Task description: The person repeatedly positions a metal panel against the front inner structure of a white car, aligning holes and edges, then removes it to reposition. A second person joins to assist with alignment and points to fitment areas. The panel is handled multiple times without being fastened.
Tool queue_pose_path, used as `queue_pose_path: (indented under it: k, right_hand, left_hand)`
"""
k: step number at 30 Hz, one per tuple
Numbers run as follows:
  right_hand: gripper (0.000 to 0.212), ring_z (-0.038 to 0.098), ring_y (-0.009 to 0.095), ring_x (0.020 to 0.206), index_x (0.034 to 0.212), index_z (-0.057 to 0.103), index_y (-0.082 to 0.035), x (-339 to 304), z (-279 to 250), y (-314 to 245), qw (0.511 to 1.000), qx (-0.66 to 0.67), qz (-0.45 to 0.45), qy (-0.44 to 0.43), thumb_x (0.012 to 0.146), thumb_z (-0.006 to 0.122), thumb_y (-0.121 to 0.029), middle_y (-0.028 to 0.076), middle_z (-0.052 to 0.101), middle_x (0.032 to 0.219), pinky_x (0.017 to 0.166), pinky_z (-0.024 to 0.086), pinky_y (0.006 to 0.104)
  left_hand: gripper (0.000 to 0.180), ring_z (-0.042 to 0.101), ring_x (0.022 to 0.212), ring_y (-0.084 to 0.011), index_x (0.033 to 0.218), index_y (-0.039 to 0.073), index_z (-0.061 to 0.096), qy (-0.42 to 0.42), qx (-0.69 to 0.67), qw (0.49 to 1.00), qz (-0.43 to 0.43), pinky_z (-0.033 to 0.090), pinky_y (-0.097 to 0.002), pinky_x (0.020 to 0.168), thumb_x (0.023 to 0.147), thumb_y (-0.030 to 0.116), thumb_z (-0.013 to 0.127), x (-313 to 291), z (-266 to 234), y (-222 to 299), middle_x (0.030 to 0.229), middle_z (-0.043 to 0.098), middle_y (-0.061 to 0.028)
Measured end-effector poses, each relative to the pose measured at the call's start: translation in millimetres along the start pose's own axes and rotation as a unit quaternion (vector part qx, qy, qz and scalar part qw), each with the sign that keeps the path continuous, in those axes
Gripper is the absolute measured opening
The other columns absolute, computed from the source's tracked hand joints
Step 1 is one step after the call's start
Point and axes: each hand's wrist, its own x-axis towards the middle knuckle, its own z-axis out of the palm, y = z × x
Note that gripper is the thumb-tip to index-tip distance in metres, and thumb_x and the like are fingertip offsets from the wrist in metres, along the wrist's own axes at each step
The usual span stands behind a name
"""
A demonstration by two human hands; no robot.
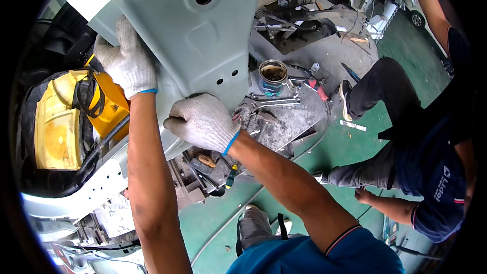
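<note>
A large pale grey-green metal body panel (208,35) with round holes fills the upper middle. My left hand (127,63), in a white knit glove with a blue cuff, rests along its left edge. Its fingers point up and stand apart, with their tips partly behind the metal. Lower down, my right hand (203,122), gloved the same way, is closed against the bottom of the panel. The fingers curl inward, and whatever may be inside them is hidden.
Yellow plastic parts (61,122) lie left of my left arm. A grey work surface (299,132) bears an open tin (273,77), wrenches (276,103) and a red-handled tool (318,90). A green-and-yellow screwdriver (231,176) lies below. A co-worker (426,162) in dark clothes is at right.
</note>
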Motion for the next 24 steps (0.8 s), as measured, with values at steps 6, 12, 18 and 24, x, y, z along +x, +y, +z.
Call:
queue_pose_path:
  k: [6,12,18,24]
  right_hand:
    - [0.029,0.072,0.039,0.08,0.082,0.077,-0.008,0.5,6.2,5.8,1.0,-0.006,-0.001,0.003,0.088,0.071,-0.035,0.017,0.073,0.08,0.076,0.058,0.0497]
    - [0.03,0.072,0.04,0.079,0.083,0.077,-0.007,-1.0,4.3,2.7,1.0,-0.015,-0.009,0.013,0.088,0.071,-0.036,0.018,0.073,0.081,0.076,0.058,0.05]
    - [0.033,0.073,0.031,0.067,0.085,0.077,-0.006,-0.6,-1.6,-5.3,0.999,-0.002,0.031,-0.028,0.091,0.07,-0.037,0.014,0.071,0.068,0.07,0.059,0.0447]
    - [0.033,0.073,0.035,0.073,0.085,0.077,-0.006,-1.9,-0.1,-2.7,0.999,0.026,0.037,-0.029,0.09,0.07,-0.038,0.017,0.073,0.075,0.072,0.058,0.0485]
  left_hand:
    - [0.06,0.07,0.081,-0.0243,0.11,-0.011,0.07,-0.083,0.048,0.992,-0.088,0.056,-0.0382,0.081,0.101,0.048,0.069,5.4,-4.1,-4.0,0.091,0.077,-0.0185]
    - [0.07,0.07,0.085,-0.0242,0.11,-0.011,0.072,-0.079,0.039,0.994,-0.07,0.055,-0.0379,0.083,0.102,0.058,0.064,6.2,-5.4,-6.8,0.097,0.078,-0.0172]
    - [0.068,0.07,0.093,-0.0259,0.118,-0.009,0.074,-0.131,0.03,0.97,-0.202,0.053,-0.0371,0.091,0.102,0.057,0.065,7.2,-11.7,-4.7,0.105,0.078,-0.0195]
    - [0.069,0.073,0.086,-0.0285,0.105,-0.01,0.075,-0.12,0.153,0.974,-0.115,0.055,-0.0407,0.086,0.1,0.058,0.066,8.5,-10.1,-17.6,0.093,0.078,-0.024]
